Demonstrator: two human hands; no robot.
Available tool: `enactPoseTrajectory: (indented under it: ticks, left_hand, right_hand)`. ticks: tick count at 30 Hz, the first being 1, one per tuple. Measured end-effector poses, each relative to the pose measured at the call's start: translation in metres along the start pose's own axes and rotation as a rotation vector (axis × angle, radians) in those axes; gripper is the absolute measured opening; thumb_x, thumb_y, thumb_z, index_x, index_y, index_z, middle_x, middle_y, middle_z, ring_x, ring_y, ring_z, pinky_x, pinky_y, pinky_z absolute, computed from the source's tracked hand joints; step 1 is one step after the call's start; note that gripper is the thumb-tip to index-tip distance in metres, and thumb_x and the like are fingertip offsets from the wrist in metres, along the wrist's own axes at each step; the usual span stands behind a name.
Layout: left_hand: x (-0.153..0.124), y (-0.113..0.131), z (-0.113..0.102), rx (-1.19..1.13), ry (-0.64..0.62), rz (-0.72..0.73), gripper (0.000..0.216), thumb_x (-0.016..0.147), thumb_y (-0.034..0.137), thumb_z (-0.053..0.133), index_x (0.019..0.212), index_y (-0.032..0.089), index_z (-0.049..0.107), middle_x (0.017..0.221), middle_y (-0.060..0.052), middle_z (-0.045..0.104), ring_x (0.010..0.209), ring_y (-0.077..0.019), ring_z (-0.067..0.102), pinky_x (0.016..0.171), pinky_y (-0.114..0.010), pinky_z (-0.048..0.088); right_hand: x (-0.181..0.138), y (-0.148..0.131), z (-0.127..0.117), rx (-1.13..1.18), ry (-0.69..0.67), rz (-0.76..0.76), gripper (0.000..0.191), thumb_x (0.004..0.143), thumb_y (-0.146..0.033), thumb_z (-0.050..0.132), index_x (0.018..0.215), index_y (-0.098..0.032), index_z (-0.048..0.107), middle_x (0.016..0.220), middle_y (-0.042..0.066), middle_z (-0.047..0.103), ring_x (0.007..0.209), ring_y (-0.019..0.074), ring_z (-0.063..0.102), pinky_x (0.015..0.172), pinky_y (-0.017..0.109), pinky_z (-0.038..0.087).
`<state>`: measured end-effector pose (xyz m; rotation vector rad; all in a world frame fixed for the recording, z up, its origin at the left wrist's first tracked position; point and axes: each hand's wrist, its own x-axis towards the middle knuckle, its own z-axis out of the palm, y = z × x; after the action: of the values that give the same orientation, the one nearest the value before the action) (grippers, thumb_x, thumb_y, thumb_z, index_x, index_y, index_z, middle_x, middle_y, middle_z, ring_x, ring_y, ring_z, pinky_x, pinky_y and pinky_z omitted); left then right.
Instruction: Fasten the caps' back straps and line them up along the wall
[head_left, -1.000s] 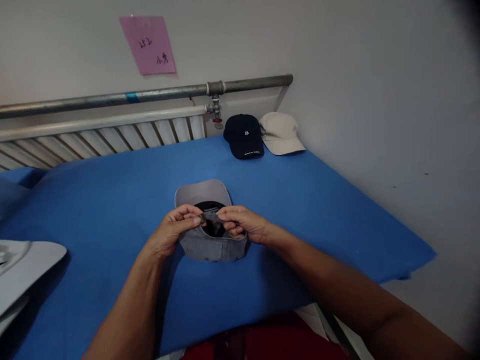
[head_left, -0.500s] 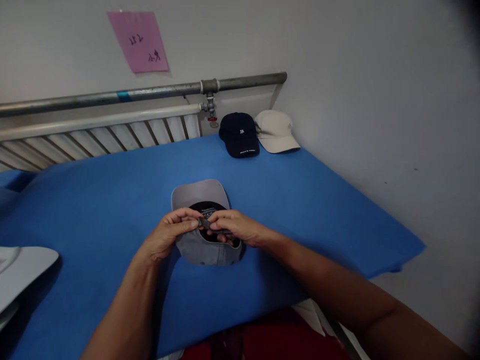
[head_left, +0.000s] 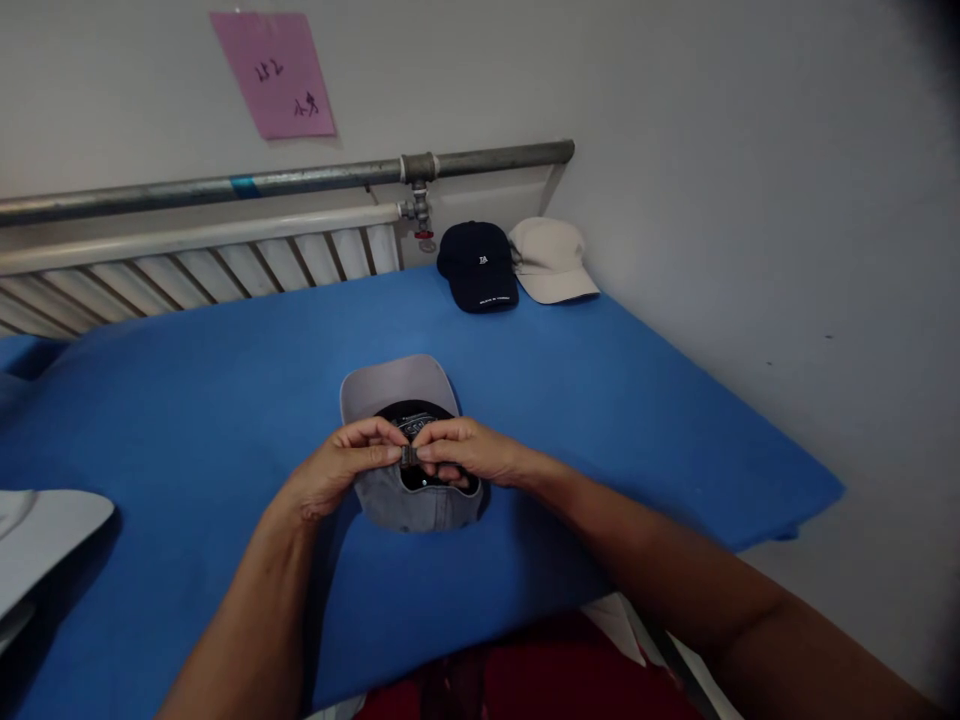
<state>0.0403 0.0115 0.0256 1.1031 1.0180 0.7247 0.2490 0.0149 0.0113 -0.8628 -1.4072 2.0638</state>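
A grey baseball cap lies upside down on the blue cloth, its brim pointing away from me and its dark inside showing. Over its back opening, my left hand pinches one side of a small dark buckle on the cap's strap. My right hand grips the strap right beside the buckle between thumb and forefinger, its other fingers curled over the opening. Both sets of fingertips nearly meet. Most of the strap is hidden behind the right fingers.
A navy cap and a beige cap sit at the back of the blue-covered table. White brims show at the left edge. Behind run a radiator and a pipe; a wall stands to the right.
My right fingertips have moved left, closer to the left ones. Less of the strap shows between them, and the buckle now faces up more plainly. The cap stays in place.
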Motion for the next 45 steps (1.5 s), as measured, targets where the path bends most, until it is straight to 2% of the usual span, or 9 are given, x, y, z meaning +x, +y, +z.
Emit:
enactPoseTrajectory:
  ticks: [6, 10, 17, 25, 29, 33, 38, 42, 45]
  left_hand:
    - [0.001, 0.002, 0.003, -0.035, -0.003, -0.016, 0.018, 0.063, 0.023, 0.082, 0.074, 0.018, 0.069, 0.07, 0.001, 0.067, 0.063, -0.0106, 0.06, 0.062, -0.022, 0.045]
    - [0.002, 0.003, 0.008, -0.032, -0.031, -0.006, 0.021, 0.064, 0.022, 0.081, 0.068, 0.017, 0.061, 0.067, 0.001, 0.066, 0.063, -0.0115, 0.062, 0.061, -0.022, 0.045]
    - [-0.003, 0.005, 0.005, 0.049, -0.063, 0.06, 0.011, 0.07, 0.024, 0.073, 0.074, 0.018, 0.065, 0.072, 0.0, 0.066, 0.068, -0.013, 0.06, 0.065, -0.023, 0.044]
    - [-0.01, 0.01, 0.007, 0.188, -0.111, 0.122, 0.018, 0.076, 0.031, 0.073, 0.072, 0.019, 0.061, 0.074, 0.0, 0.056, 0.071, -0.0125, 0.051, 0.064, -0.024, 0.041]
    - [-0.014, 0.013, 0.004, 0.237, -0.114, 0.184, 0.015, 0.077, 0.029, 0.073, 0.077, 0.02, 0.061, 0.083, -0.001, 0.056, 0.079, -0.0139, 0.052, 0.067, -0.024, 0.042]
    - [-0.017, 0.015, 0.002, 0.246, -0.154, 0.227, 0.02, 0.071, 0.022, 0.077, 0.079, 0.02, 0.059, 0.091, -0.001, 0.056, 0.083, -0.0141, 0.052, 0.07, -0.024, 0.044]
    - [-0.02, 0.021, -0.004, 0.237, -0.144, 0.234, 0.015, 0.076, 0.025, 0.071, 0.076, 0.019, 0.058, 0.093, -0.004, 0.059, 0.087, -0.0158, 0.055, 0.073, -0.026, 0.046]
    - [-0.029, 0.03, -0.008, 0.497, -0.176, 0.148, 0.026, 0.075, 0.025, 0.072, 0.098, 0.022, 0.06, 0.105, -0.004, 0.06, 0.101, -0.02, 0.054, 0.082, -0.031, 0.047]
    - [-0.029, 0.029, -0.004, 0.558, -0.192, 0.083, 0.02, 0.078, 0.024, 0.067, 0.094, 0.021, 0.055, 0.093, -0.001, 0.059, 0.087, -0.0161, 0.055, 0.073, -0.028, 0.046]
  right_hand:
    - [-0.002, -0.002, 0.008, -0.061, 0.076, -0.068, 0.006, 0.081, -0.021, 0.059, 0.086, -0.018, 0.058, 0.066, -0.004, 0.059, 0.047, 0.0039, 0.046, 0.04, 0.014, 0.036]
    - [-0.002, -0.003, 0.011, -0.02, 0.095, -0.136, 0.013, 0.078, -0.014, 0.057, 0.089, -0.02, 0.054, 0.068, -0.005, 0.061, 0.048, 0.0045, 0.048, 0.042, 0.015, 0.039]
    - [-0.003, -0.004, 0.007, -0.017, 0.03, -0.174, 0.014, 0.079, -0.022, 0.062, 0.089, -0.02, 0.052, 0.073, -0.003, 0.062, 0.052, 0.0058, 0.052, 0.045, 0.017, 0.042]
    - [-0.009, -0.008, 0.01, -0.03, 0.091, -0.242, 0.025, 0.067, -0.007, 0.06, 0.089, -0.02, 0.056, 0.084, -0.004, 0.059, 0.053, 0.0029, 0.052, 0.05, 0.018, 0.045]
    - [-0.009, -0.009, 0.009, -0.012, 0.138, -0.244, 0.019, 0.072, -0.014, 0.061, 0.09, -0.02, 0.055, 0.074, -0.006, 0.057, 0.053, 0.0055, 0.054, 0.05, 0.019, 0.047]
    - [-0.01, -0.009, 0.012, -0.039, 0.102, -0.208, 0.021, 0.072, -0.017, 0.066, 0.09, -0.02, 0.056, 0.077, -0.005, 0.059, 0.055, 0.0053, 0.055, 0.049, 0.019, 0.046]
    - [-0.008, -0.007, 0.015, -0.012, 0.083, -0.183, 0.019, 0.071, -0.015, 0.067, 0.087, -0.019, 0.057, 0.076, -0.005, 0.059, 0.052, 0.0046, 0.054, 0.047, 0.018, 0.046]
    - [-0.002, -0.001, 0.013, 0.082, 0.091, -0.167, 0.018, 0.07, -0.015, 0.067, 0.084, -0.019, 0.056, 0.065, -0.007, 0.057, 0.048, 0.0059, 0.052, 0.042, 0.018, 0.045]
    - [0.0, 0.002, 0.011, 0.125, 0.081, -0.177, 0.017, 0.071, -0.016, 0.068, 0.081, -0.019, 0.055, 0.057, -0.009, 0.054, 0.045, 0.0063, 0.051, 0.041, 0.017, 0.044]
